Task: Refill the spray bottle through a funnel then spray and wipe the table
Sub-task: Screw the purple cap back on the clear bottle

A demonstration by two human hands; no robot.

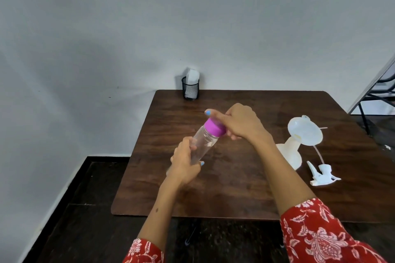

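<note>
A clear plastic water bottle [203, 144] with a purple cap [214, 127] is held tilted above the brown table [245, 188]. My left hand [184, 163] grips the bottle's lower body. My right hand [239, 121] grips the purple cap. To the right stands the pale spray bottle [290, 156] with a translucent funnel [304, 131] set in its neck. Its white trigger head [321, 174] with the thin dip tube lies on the table just right of it.
A black mesh cup [190, 89] holding white cloth or paper stands at the table's far edge by the wall. A dark metal chair frame [374, 96] is at the right. The table's left and near edges drop to a dark floor.
</note>
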